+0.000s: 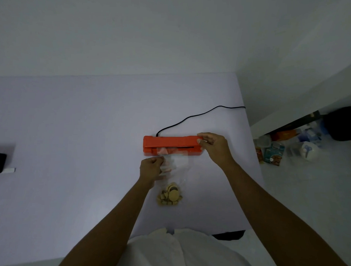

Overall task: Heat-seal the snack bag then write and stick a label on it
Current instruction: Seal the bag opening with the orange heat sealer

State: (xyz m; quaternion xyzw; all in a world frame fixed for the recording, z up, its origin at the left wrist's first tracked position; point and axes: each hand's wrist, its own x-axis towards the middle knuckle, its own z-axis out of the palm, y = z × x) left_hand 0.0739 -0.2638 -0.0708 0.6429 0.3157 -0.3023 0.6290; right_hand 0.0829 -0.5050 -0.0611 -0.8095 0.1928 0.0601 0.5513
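Two grips — left hand (151,168) on bag (179,163), right hand (215,147) on sealer (170,142).

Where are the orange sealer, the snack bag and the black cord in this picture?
orange sealer (170,141): head view, middle of its top face.
snack bag (177,172): head view, clear plastic above the snacks.
black cord (191,117): head view, midway along its curve.
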